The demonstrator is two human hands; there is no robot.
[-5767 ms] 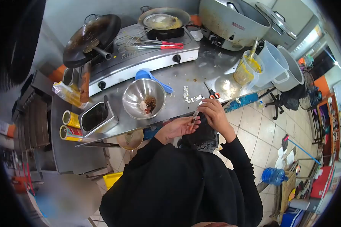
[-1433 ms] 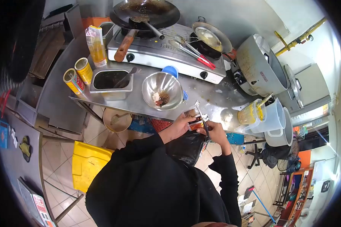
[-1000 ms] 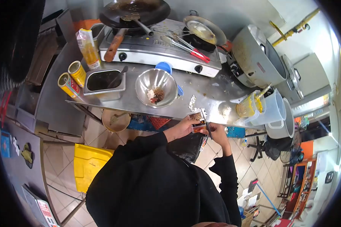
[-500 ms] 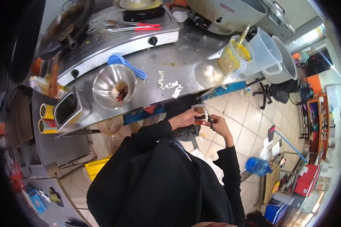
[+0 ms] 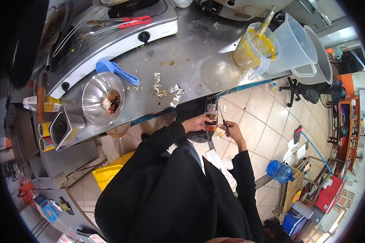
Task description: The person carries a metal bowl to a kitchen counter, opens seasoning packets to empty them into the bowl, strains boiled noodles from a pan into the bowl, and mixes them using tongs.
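Left hand [image 5: 196, 123]: clamped on the packet [image 5: 211, 116], with thumb and fingers pinched over its left side; held out just past the front edge of the worktop [image 5: 190, 69].
Right hand [image 5: 234, 131]: closed round the handles of the scissors [image 5: 226, 126]; near the left hand but apart from it.
Packet: in the air, off the worktop's front edge; brown and orange-red in colour, with print too small to read.
Scissors: dark-handled, pointed away from the body, with blades just beside the packet's right edge; cannot tell whether touching it.
Black bag [image 5: 190, 109]: below the left hand, partly under the worktop's edge.
Foil strips [image 5: 168, 91]: silver, lying flat on the worktop near its front edge, to the right of the bowl.
Steel bowl [image 5: 91, 92]: upright near the front edge; holding a small heap [image 5: 114, 101] of brown, whitish and reddish ingredients.
Blue utensil [image 5: 127, 77]: lying on the worktop just behind the bowl.
Stove [image 5: 160, 35]: at the back left, bearing red-handled tongs [image 5: 140, 20].
Yellow-smeared jug [image 5: 244, 58]: upright on the right part of the worktop, with a whisk [image 5: 267, 21] standing tilted inside.
Clear jug [image 5: 293, 44]: just right of the smeared one.
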